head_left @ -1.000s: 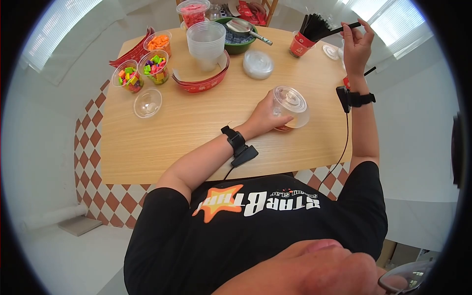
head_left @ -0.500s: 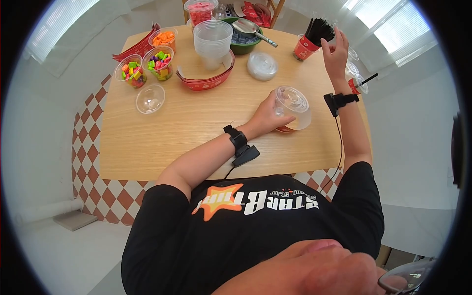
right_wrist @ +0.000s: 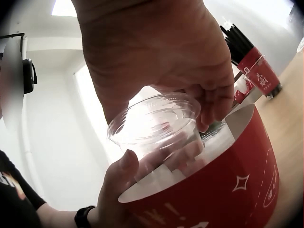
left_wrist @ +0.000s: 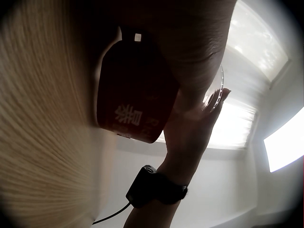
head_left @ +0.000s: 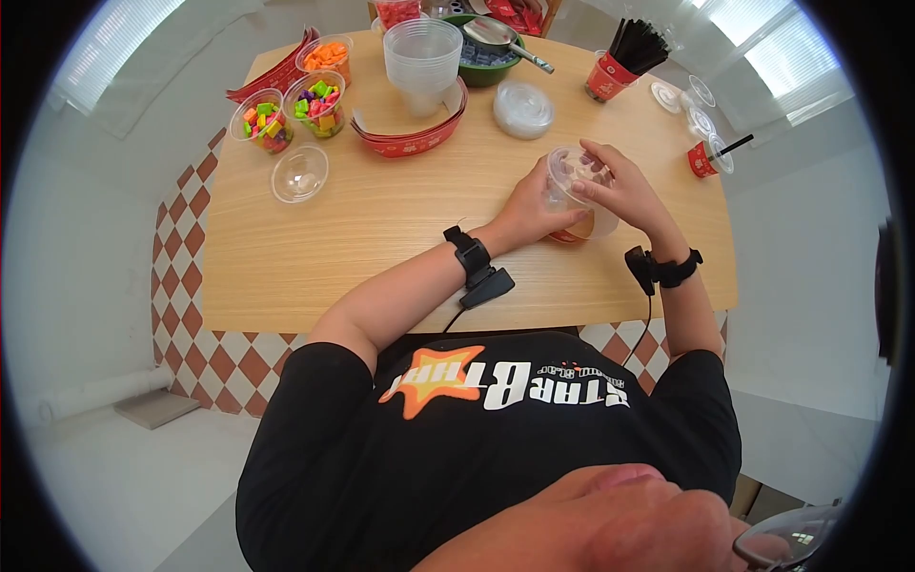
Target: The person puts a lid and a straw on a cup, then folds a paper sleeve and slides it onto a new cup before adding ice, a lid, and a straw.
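Note:
Near the front middle of the table, my left hand (head_left: 532, 208) grips a clear plastic cup (head_left: 604, 225) low on its side. A red paper sleeve (left_wrist: 130, 90) with white lettering wraps the cup, seen close in the left wrist view. My right hand (head_left: 629, 191) reaches over the cup's top from the right. In the right wrist view its thumb and fingers straddle the rim of a clear lid (right_wrist: 156, 114) on the cup, and left-hand fingers (right_wrist: 164, 159) show through the clear plastic. Beyond stands a red-sleeved cup (head_left: 610, 76) full of black straws (head_left: 640, 44).
Stacked clear cups (head_left: 422, 57) stand behind red paper sleeves (head_left: 410, 143). Stacked lids (head_left: 523, 110) lie nearby. Cups of colourful cubes (head_left: 319, 103) and a dome lid (head_left: 300, 173) are at left. A green basin (head_left: 488, 71) holds a metal scoop (head_left: 488, 34). A red cup (head_left: 702, 160) with a straw stands right.
My right hand let go of a black straw at the straw cup, then came down and left to the clear cup's lid. My left hand has kept its grip on the cup.

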Tool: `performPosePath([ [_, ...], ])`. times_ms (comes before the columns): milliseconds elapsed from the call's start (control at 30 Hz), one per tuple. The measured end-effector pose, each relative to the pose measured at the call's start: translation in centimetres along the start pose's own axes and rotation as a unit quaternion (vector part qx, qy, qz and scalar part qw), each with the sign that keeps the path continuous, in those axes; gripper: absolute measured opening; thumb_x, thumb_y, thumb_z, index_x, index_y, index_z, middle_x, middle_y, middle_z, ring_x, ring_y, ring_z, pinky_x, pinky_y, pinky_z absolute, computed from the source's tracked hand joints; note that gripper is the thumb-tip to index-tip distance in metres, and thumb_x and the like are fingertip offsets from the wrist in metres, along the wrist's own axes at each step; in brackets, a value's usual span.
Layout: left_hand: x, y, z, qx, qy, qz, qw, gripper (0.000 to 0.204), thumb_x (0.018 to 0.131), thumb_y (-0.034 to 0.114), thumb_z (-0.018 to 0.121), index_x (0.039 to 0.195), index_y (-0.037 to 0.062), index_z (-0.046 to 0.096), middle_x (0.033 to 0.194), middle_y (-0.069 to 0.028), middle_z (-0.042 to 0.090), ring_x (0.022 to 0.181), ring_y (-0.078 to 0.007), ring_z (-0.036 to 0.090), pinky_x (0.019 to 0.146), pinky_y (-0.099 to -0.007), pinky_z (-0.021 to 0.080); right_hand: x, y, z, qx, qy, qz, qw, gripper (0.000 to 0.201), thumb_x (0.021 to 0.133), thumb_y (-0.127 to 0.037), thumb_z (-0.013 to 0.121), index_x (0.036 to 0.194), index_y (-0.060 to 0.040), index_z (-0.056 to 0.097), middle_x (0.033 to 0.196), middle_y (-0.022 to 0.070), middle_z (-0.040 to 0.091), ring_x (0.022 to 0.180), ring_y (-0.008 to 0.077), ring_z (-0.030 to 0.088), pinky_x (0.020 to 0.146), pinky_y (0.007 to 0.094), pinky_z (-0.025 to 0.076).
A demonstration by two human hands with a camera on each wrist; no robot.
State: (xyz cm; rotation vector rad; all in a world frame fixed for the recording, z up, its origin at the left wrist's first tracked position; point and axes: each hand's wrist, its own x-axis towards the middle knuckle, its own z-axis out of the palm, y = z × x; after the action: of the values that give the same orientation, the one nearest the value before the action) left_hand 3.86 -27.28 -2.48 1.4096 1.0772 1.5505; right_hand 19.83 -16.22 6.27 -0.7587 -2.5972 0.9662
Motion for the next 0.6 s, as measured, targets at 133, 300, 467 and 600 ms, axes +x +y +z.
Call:
performPosePath([
  [133, 0.4, -0.6, 0.0, -0.018, 0.012, 0.024, 0.999, 0.086, 0.077, 0.020, 0.081, 0.144, -0.0002, 0.031, 0.134, -0.0183, 0.050, 0.127, -0.0267, 0.050, 0.108, -0.0379, 0.040, 0.7, -0.3, 0.9, -0.020, 0.055, -0.024, 0.998, 0.080, 0.080, -0.041, 0.079, 0.139, 0.0030, 0.048, 0.118, 0.0152, 0.061, 0.103, 0.0256, 0.059, 0.089, 0.0359, 0.048],
  [300, 0.4, -0.4, -0.3, 0.019, 0.051, 0.053, 0.997, 0.076, 0.078, 0.012, 0.077, 0.141, 0.0028, 0.037, 0.133, -0.0128, 0.052, 0.126, -0.0238, 0.049, 0.107, -0.0368, 0.040, 1.7, -0.9, 1.2, -0.027, 0.072, -0.041, 0.996, 0.074, 0.082, -0.037, 0.079, 0.137, 0.0032, 0.050, 0.116, 0.0139, 0.061, 0.101, 0.0233, 0.058, 0.086, 0.0343, 0.048],
  [467, 0.7, -0.6, -0.3, 0.021, 0.088, 0.086, 0.992, 0.077, 0.077, 0.010, 0.077, 0.142, 0.0027, 0.036, 0.135, -0.0142, 0.049, 0.128, -0.0249, 0.048, 0.109, -0.0368, 0.038, 2.5, -0.5, 1.5, -0.009, 0.089, -0.036, 0.995, 0.058, 0.088, -0.030, 0.073, 0.133, 0.0021, 0.055, 0.113, 0.0129, 0.062, 0.100, 0.0223, 0.058, 0.083, 0.0332, 0.049],
  [600, 0.7, -0.6, -0.3, 0.050, 0.104, 0.062, 0.991, 0.083, 0.073, 0.014, 0.080, 0.141, 0.0005, 0.034, 0.135, -0.0184, 0.048, 0.129, -0.0296, 0.047, 0.110, -0.0391, 0.038, 3.4, -0.6, 1.7, -0.085, 0.161, -0.123, 0.976, 0.041, 0.094, -0.020, 0.065, 0.130, -0.0001, 0.058, 0.105, 0.0115, 0.063, 0.095, 0.0221, 0.058, 0.080, 0.0325, 0.048],
])
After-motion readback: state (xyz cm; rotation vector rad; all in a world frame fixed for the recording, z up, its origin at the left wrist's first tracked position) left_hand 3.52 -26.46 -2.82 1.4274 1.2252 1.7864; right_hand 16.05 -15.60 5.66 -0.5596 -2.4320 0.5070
